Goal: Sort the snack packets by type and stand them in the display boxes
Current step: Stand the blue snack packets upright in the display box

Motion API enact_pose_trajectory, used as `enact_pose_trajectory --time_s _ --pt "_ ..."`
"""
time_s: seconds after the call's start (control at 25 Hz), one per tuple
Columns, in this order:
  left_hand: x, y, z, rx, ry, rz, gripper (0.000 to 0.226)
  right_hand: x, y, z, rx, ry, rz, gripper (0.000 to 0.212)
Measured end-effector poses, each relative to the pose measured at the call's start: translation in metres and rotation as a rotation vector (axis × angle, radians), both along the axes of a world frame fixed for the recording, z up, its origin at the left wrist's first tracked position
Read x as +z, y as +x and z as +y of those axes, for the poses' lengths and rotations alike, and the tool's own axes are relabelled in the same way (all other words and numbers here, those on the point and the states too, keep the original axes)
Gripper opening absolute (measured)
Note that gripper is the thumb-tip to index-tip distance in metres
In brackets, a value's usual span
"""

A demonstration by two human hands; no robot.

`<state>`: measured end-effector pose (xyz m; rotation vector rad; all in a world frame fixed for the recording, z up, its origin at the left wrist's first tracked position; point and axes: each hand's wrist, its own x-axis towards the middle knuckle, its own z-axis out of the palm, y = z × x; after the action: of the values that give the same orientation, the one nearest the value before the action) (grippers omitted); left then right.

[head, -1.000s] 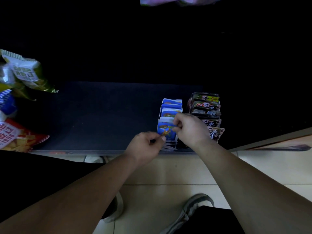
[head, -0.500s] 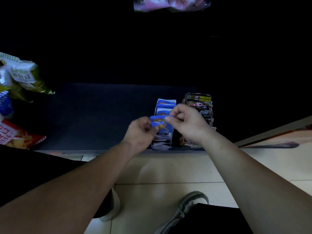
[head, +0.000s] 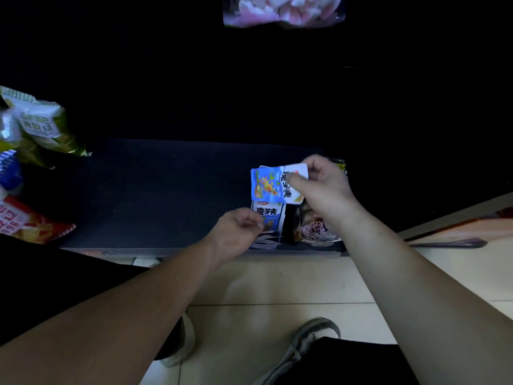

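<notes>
My right hand (head: pixel 323 190) pinches a blue and white snack packet (head: pixel 270 186) and holds it lifted and turned sideways over the blue display box (head: pixel 268 218). That box stands near the front edge of the dark shelf (head: pixel 166 195), with more blue packets behind the raised one. Beside it on the right is a dark display box (head: pixel 312 229) of dark packets, partly hidden by my right wrist. My left hand (head: pixel 236 232) rests at the blue box's front left corner with its fingers curled and touching the box front.
Large chip bags, green (head: pixel 39 126) and red (head: pixel 27 220), lie at the shelf's left end. A pink and white bag (head: pixel 283 9) hangs at the top. Below the shelf edge are the tiled floor (head: pixel 277 279) and my shoes (head: pixel 308 340).
My right hand has pulled the blue packet up out of the box and turned it sideways. My left hand has let go of the packet and dropped to the box front.
</notes>
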<state>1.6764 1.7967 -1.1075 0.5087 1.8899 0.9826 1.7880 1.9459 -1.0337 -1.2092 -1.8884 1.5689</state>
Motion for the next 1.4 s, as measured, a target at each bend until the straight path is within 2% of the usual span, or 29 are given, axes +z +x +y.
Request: enact_pose_trajectory --time_s 0.12,0.2,0.36,0.44,0.56,0.64,0.72,0.8,0.92,1.04,1.2,1.32,1.4 --pt "0.005 0.003 -0.001 -0.049 -0.002 0.045 0.015 0.017 0.0 0.013 0.177 0.302 -0.106 0.01" --pt "0.007 0.006 -0.004 -0.095 0.005 0.081 0.015 0.018 0.0 0.011 0.296 0.4 -0.23 0.011" --pt "0.006 0.005 -0.01 -0.053 0.032 0.11 0.013 -0.004 -0.005 -0.012 0.326 0.278 -0.204 0.014" --pt "0.007 0.002 -0.012 -0.042 0.022 0.1 0.013 -0.027 -0.005 -0.015 0.373 0.298 -0.262 0.014" --pt "0.007 0.001 -0.013 -0.02 0.036 0.135 0.017 -0.057 0.001 -0.017 0.486 0.213 -0.415 0.014" --pt "0.007 -0.002 -0.011 -0.023 0.061 0.199 0.025 -0.061 0.0 -0.016 0.436 0.096 -0.4 0.024" --pt "0.008 -0.004 -0.008 -0.111 0.069 0.233 0.031 -0.056 -0.006 -0.01 0.351 0.018 -0.349 0.027" --pt "0.006 -0.004 -0.008 -0.225 0.077 0.301 0.029 -0.049 -0.01 -0.003 0.246 0.053 -0.333 0.029" --pt "-0.002 -0.003 -0.012 -0.291 0.115 0.466 0.009 -0.049 -0.009 0.003 0.147 0.202 -0.365 0.033" --pt "-0.005 -0.006 -0.014 -0.279 0.091 0.441 0.005 -0.057 -0.008 0.002 0.222 0.246 -0.431 0.032" --pt "-0.007 -0.006 -0.012 -0.22 0.121 0.371 0.018 -0.068 -0.013 0.004 0.275 0.276 -0.452 0.02" --pt "-0.009 -0.004 -0.015 -0.291 0.127 0.352 0.006 -0.074 -0.019 0.005 0.391 0.391 -0.635 0.017" --pt "-0.007 -0.004 -0.017 -0.3 0.138 0.378 0.014 -0.072 -0.02 0.003 0.45 0.473 -0.708 0.012"
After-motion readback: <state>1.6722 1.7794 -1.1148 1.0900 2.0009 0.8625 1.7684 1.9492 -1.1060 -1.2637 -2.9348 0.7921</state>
